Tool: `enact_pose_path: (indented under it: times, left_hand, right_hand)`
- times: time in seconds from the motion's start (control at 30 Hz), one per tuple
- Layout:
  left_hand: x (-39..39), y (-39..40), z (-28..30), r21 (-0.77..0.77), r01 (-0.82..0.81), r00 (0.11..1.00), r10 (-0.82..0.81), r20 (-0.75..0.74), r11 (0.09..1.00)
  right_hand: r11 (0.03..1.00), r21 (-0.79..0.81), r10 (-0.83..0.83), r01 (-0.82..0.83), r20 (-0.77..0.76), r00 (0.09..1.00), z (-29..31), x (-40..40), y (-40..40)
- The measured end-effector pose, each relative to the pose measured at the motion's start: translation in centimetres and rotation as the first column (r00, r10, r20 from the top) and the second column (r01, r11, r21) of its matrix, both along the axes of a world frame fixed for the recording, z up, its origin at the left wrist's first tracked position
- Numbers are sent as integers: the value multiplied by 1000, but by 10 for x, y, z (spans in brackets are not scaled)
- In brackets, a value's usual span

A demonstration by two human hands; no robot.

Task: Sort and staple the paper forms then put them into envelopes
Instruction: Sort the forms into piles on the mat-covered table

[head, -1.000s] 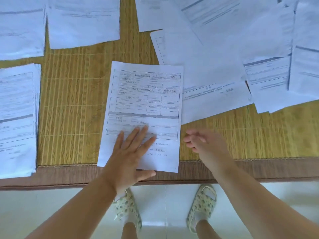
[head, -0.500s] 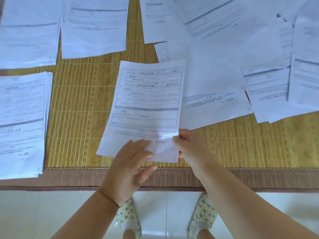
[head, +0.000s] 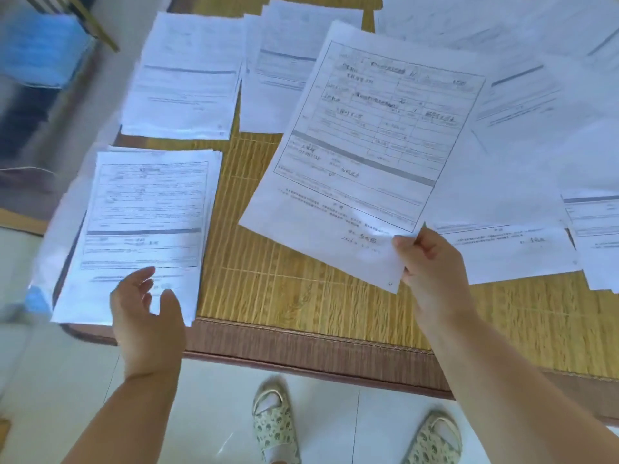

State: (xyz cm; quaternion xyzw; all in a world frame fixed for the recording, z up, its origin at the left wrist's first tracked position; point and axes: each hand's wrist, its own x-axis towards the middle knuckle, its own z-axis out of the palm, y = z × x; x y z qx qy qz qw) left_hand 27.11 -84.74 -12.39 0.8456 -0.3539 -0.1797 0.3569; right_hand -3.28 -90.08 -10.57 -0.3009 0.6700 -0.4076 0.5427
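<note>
She is partway through the sorting. Her right hand (head: 432, 272) pinches the near right corner of a single form (head: 365, 145), thumb on top and fingers curled beneath, and holds the sheet lifted and tilted above the middle of the woven mat (head: 301, 296) that covers the surface. Her left hand (head: 147, 316) is open, fingers relaxed and spread, hovering over the near end of a thick stack of forms (head: 144, 212) at the near left corner of the surface; I cannot tell whether it touches the top sheet.

Two more piles (head: 187, 78) lie along the far left edge, and a loose spread of papers (head: 536, 145) overlaps across the right side. No stapler and no envelopes are in sight from here, so stapling and stuffing look a long way off.

My guess is that the lifted sheet belongs on the near left stack, since its printed table looks much like the one on top there. The next move would call for carrying it leftward, squaring its edges with the pile, and letting the open hand steady the stack so the sheets beneath do not slide.
</note>
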Motion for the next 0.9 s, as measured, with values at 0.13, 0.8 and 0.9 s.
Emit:
enact_pose_path:
  times: [0.13,0.8,0.9]
  left_hand:
    - [53,22,-12,89,41,995,-48,84,995]
    - [103,41,-45,357,485,818,-559,139,799]
    - [101,34,-37,349,451,847,-517,124,822]
  right_hand:
    - [1000,-9,-29,29,-43,999,-7,44,-10]
    - [952,282,186,-118,-227,956,-32,81,14]
    - [908,397,262,-134,-287,922,-41,76,32]
